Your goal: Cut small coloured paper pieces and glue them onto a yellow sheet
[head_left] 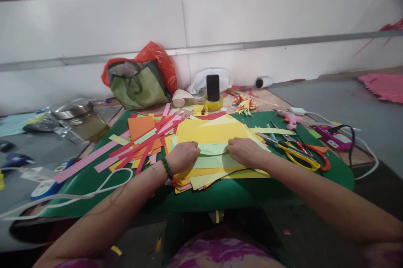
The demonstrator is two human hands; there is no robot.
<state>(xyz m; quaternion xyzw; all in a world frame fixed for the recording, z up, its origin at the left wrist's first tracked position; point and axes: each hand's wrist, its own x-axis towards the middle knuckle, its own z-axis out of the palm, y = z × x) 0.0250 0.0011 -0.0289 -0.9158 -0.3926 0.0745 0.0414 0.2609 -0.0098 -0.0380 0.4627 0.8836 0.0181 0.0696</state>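
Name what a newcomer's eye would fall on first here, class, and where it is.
Probably the yellow sheets in the middle, with the left hand and right hand holding a pale green paper over them. Next, the jumble of red, pink and orange strips on the left of the green surface. Then the yellow-handled scissors on its right side.

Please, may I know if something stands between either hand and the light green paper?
Nothing visible does. The left hand and the right hand both touch the light green paper, one at each side. The yellow-handled scissors lie apart from it, to the right.
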